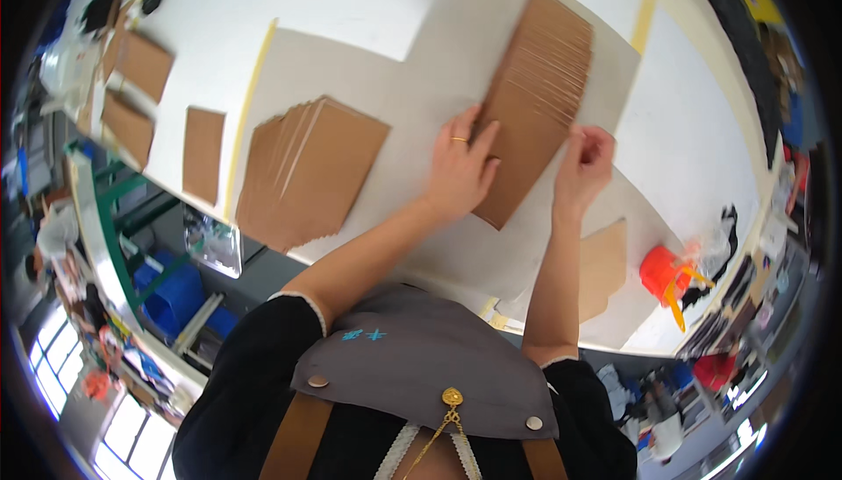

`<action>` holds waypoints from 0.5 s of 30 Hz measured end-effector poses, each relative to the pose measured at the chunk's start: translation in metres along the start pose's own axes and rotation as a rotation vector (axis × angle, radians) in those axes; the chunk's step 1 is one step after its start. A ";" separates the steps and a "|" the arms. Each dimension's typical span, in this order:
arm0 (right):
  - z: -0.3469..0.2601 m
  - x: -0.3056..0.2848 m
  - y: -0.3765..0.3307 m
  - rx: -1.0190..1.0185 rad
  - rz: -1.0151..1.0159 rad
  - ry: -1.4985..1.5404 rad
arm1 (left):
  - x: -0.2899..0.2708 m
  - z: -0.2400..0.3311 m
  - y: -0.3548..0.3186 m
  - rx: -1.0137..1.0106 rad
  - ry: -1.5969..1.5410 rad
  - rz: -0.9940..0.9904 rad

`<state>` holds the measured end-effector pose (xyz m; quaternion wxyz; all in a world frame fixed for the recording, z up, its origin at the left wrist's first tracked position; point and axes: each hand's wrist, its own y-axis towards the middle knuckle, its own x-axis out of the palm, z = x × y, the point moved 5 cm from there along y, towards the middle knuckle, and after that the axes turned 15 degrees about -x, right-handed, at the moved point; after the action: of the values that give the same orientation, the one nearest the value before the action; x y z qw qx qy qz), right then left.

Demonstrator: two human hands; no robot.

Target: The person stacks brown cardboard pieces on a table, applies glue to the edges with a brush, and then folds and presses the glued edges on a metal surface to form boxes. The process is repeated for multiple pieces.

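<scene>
A long fanned row of thin brown leather-like panels [535, 107] lies slantwise on the grey sheet, its overlapping edges showing toward the far end. My left hand [460, 169] rests on the row's near left side, fingers spread, with a ring on one finger. At the right edge of the row, my right hand [586, 160] has its fingers curled into a pinch. Whether the edge of a panel is between those fingertips is too small to tell. Left of my left hand sits a second fanned pile of brown panels [329, 173].
One brown strip [203, 154] and more brown pieces [143, 65] lie at the left. Beside my right forearm is a tan sheet [603, 271]. An orange-red container [660, 271] with an orange-handled tool [675, 303] stands at the right. Yellow tape [254, 112] crosses the white table.
</scene>
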<state>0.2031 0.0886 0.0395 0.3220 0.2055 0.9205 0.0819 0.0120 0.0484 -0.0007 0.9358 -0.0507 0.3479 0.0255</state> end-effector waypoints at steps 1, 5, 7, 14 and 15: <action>-0.010 0.009 -0.009 -0.015 -0.065 0.158 | -0.006 -0.001 -0.001 -0.023 -0.029 0.002; -0.047 0.062 -0.076 0.288 -0.509 0.571 | -0.059 -0.025 -0.007 -0.120 -0.030 0.120; -0.065 0.100 -0.125 0.501 -0.814 0.678 | -0.104 -0.054 -0.022 -0.178 0.101 0.214; -0.099 0.163 -0.167 0.522 -0.851 0.738 | -0.174 -0.126 -0.055 -0.381 0.156 0.347; -0.101 0.166 -0.161 0.447 -0.862 0.655 | -0.174 -0.126 -0.054 -0.379 0.166 0.332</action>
<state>-0.0307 0.0129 -0.0203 -0.0262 -0.1608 0.9675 -0.1934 -0.1965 -0.0217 0.0222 0.8609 -0.1690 0.4161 0.2391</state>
